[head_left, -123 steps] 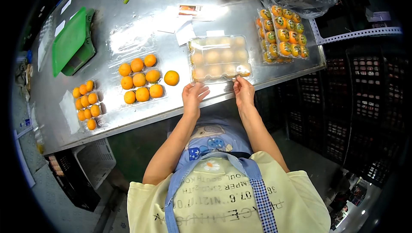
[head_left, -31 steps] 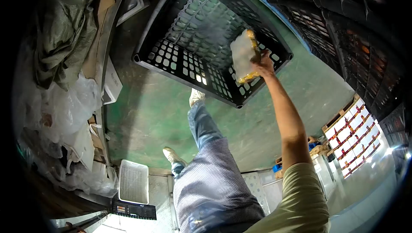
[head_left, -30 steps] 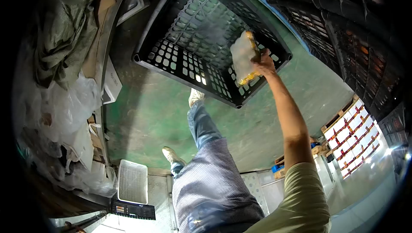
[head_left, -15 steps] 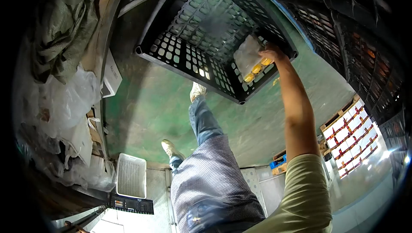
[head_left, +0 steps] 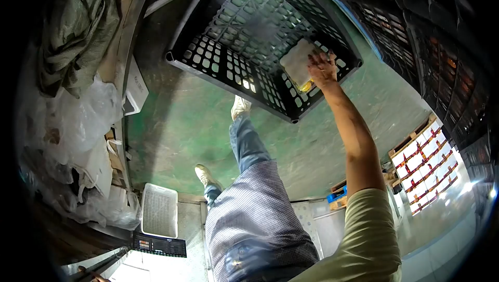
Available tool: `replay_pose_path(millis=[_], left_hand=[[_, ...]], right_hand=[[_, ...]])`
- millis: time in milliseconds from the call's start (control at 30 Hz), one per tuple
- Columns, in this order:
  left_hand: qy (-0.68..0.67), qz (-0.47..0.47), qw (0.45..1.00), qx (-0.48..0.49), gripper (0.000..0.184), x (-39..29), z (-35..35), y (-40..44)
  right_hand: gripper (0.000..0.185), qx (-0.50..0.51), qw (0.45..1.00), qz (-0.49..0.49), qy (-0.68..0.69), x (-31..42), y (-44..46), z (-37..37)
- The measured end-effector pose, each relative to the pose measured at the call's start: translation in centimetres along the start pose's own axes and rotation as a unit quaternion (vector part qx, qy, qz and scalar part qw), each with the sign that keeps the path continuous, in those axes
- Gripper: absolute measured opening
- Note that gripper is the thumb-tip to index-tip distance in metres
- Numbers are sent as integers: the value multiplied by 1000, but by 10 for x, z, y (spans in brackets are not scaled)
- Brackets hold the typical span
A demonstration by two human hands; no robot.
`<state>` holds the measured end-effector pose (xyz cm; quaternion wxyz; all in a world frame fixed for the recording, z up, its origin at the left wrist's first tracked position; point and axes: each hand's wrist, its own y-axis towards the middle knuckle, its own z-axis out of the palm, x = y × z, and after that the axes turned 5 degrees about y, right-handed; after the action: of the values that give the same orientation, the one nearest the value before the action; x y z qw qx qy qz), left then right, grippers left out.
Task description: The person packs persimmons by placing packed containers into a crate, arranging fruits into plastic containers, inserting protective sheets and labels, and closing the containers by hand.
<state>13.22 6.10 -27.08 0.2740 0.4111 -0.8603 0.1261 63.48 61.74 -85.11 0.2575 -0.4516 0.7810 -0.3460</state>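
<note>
One pack (head_left: pixel 295 66) in one open black crate (head_left: pixel 224 64), upper centre of the frame. Two pale shoes (head_left: pixel 240 107), left of centre. One white basket (head_left: pixel 159 210), lower left. Stacked dark crates (head_left: pixel 403 38), upper right: several, too dim to count exactly. The pack's fruit (head_left: pixel 306 86): mostly hidden, uncountable.

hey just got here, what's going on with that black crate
The person's right hand reaches into the black crate and lies, fingers spread, on a whitish, see-through pack. Yellow-orange contents show along its near edge. The pack sits inside, toward the crate's right side in the picture; the left hand isn't clearly visible.
</note>
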Motion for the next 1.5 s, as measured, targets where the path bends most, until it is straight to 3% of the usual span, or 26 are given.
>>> replay_pose_path(millis=[67,200,267,333,400,467,500,567,633,667,733,800,833,867,900,933,967,1067,1167,1233,1333,1367,1433,1500], left_hand=[[-2,1,1000,-4,69,0,0,0],[-7,-1,1000,-14,69,3,2,-3],[-13,-1,1000,-20,69,5,3,-5],[-18,-5,1000,-25,69,8,4,-9],[-22,-10,999,-37,69,11,5,-14],[-29,-14,998,-53,70,16,6,-20],[-35,-15,998,-57,70,18,7,-23],[-64,-21,996,-55,70,20,13,-27],[-146,-122,980,55,66,15,15,-37],[-182,-201,954,131,63,14,17,-44],[-320,-140,936,40,69,-7,52,-56],[-387,-205,890,128,54,-33,15,-26],[-411,-177,879,166,52,-29,-4,-14],[-413,-168,883,151,51,-33,4,-14],[-369,-108,922,40,49,-38,19,-17],[-410,-121,903,39,48,-39,4,-11],[-436,-65,897,-6,48,-30,-2,-7],[-519,-87,844,-104,45,-11,-12,-32],[-522,-74,820,-223,42,-5,-22,-89],[-476,-8,832,-283,41,10,-19,-136],[-511,28,825,-240,34,47,-2,-184],[-525,31,822,-217,33,56,2,-195],[-534,-45,803,-261,31,74,18,-199],[-548,-83,793,-253,28,94,28,-201]], right_hand=[[48,-53,998,-18,-12,0,-6,13],[49,-46,999,13,-22,11,-13,-6],[45,-82,964,44,-250,10,1,57],[41,-112,967,52,-222,17,-8,27],[35,-146,987,31,64,49,-34,-38],[26,-214,969,13,122,81,-60,-78],[36,-105,980,23,169,99,-71,-103],[32,-134,966,-15,219,146,-103,-144],[28,-150,938,-89,301,198,-140,-193],[27,-186,911,-143,339,230,-162,-220],[24,-223,850,-245,409,289,-209,-276],[20,-211,773,-332,498,349,-278,-347],[17,-188,727,-365,550,377,-315,-382],[15,-200,709,-408,539,401,-353,-413],[14,-213,693,-444,527,422,-390,-439],[14,-241,671,-481,510,445,-427,-461],[14,-253,638,-529,500,467,-458,-476],[15,-267,594,-630,423,546,-550,-497],[19,-192,586,-688,382,602,-605,-495],[24,-90,624,-687,362,636,-629,-487],[25,50,668,-668,323,676,-649,-480],[24,58,670,-673,309,687,-653,-478],[23,74,672,-680,283,708,-656,-480],[20,8,665,-700,260,727,-644,-481]])
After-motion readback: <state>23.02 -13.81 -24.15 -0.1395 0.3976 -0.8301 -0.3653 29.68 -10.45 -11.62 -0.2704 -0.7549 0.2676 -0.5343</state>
